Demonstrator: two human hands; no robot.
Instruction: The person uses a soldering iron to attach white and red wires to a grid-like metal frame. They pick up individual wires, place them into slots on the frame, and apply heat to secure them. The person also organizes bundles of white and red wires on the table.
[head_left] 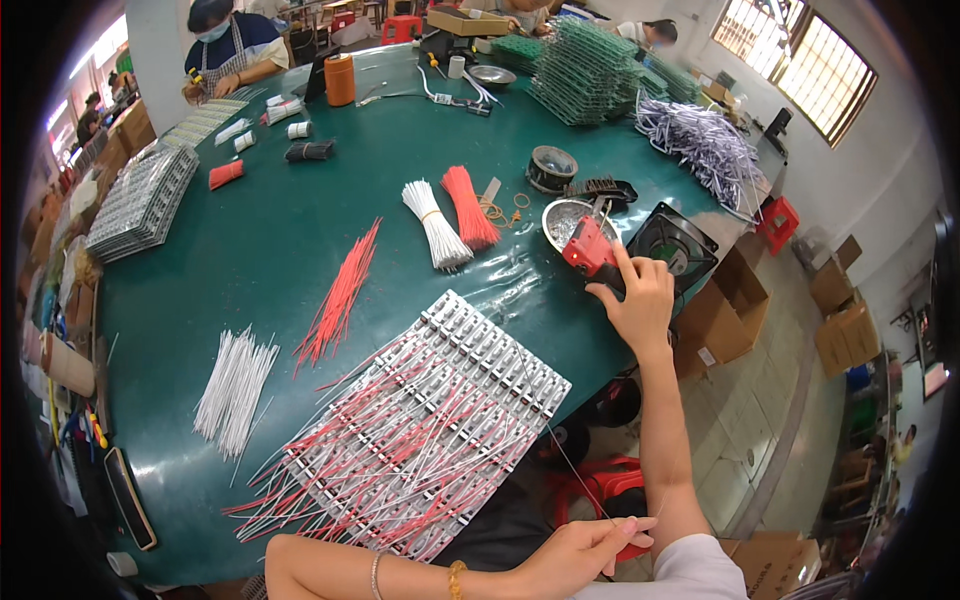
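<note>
My right hand (645,302) grips a red and black soldering gun (588,247), its front end over a round metal bowl (549,225) with silvery bits inside. At the lower edge, my left hand (570,555) is closed, thumb and finger pinching a thin wire (572,462) that looks like solder. Something red shows beneath those fingers; I cannot make out what it is. Between my arms lies a panel of small boards (490,345) in rows, with many red and white wires (390,450) spread across it and hanging past its left edge.
Loose red wires (340,295) and white wires (235,390) lie left of the panel. Beyond it are a white bundle (435,225) and a red bundle (469,208). A brush (605,188) and black fan (680,245) flank the bowl. Across the table sits a co-worker (235,50).
</note>
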